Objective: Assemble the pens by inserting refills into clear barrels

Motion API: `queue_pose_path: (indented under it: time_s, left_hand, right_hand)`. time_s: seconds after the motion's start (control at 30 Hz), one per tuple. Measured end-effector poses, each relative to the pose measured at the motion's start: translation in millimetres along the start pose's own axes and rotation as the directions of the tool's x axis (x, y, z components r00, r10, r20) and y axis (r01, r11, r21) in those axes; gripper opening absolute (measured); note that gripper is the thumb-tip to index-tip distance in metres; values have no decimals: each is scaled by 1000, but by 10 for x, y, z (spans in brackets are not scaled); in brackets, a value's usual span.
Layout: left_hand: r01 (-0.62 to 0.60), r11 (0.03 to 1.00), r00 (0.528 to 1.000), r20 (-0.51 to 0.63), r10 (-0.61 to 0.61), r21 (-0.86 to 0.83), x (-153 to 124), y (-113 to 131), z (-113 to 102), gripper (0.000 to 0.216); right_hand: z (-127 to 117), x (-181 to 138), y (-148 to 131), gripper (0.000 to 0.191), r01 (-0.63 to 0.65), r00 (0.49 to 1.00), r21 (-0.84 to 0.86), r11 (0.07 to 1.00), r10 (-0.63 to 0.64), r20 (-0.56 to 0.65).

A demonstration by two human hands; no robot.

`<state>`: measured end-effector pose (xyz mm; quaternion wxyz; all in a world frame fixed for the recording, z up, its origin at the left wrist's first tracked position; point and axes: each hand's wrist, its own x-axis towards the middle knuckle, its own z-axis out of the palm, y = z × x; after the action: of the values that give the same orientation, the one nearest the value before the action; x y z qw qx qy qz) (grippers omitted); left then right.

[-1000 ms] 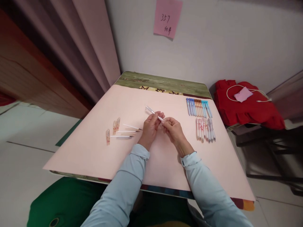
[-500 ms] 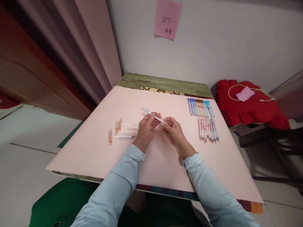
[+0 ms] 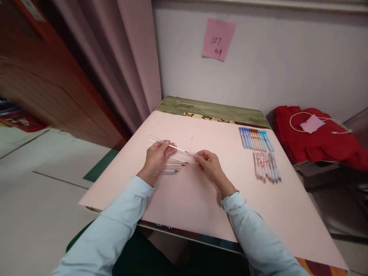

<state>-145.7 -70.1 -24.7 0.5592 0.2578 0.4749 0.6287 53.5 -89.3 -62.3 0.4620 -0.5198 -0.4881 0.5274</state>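
Note:
Between its thumb and fingers, my left hand [image 3: 156, 160] is closed on a thin white pen refill [image 3: 180, 149] with a dark tip. A clear tube-like pen part [image 3: 154, 138] sticks out beyond the left hand on the far side. My right hand [image 3: 210, 164] pinches a small translucent pen part [image 3: 192, 154], close to the refill's tip; whether the two touch is unclear. Loose white refills [image 3: 174, 165] with dark tips lie on the table just below, partly behind my left hand. The short clear pen pieces to the left are hidden now.
At the right of the pink-covered table [image 3: 201, 207] lie a row of blue, orange and turquoise pens [image 3: 255, 139] and, nearer, a row of pale clear pens [image 3: 267, 168]. Red cloth [image 3: 322, 147] with a white cable sits beyond the right edge. Curtain [image 3: 135, 57] hangs left.
My hands have moved apart, and a thin refill with a dark tip now shows between them where a white pen body was. The left hand went left. The view has shifted left.

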Motion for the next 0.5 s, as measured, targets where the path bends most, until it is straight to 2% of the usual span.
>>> queue_pose_path:
  time_s: [0.07,0.13,0.2,0.3,0.43,0.5]
  left_hand:
    - [-30,1000,999,-22,30,-2,18,35,-115,11]
    - [-72,997,996,-60,72,2,18,63,-211,11]
    - [-106,994,989,-99,106,12,16,77,-270,11]
    - [-81,997,992,-91,82,15,22,63,-299,12]
    - [-39,999,998,-49,39,6,16,-6,-268,16]
    - [-20,1000,1000,-11,20,3,-6,-41,-226,17]
  right_hand:
    - [-3,1,-1,24,37,995,-222,974,-57,-82]
    - [42,11,-16,21,56,981,-468,882,-135,-137]
    - [133,31,-27,18,74,976,-618,783,-183,-115]
    - [280,65,-28,15,128,979,-674,728,-201,-31]
    - [347,85,-41,22,235,947,-622,747,-321,-28]
    - [345,84,-57,23,329,924,-582,744,-382,34]
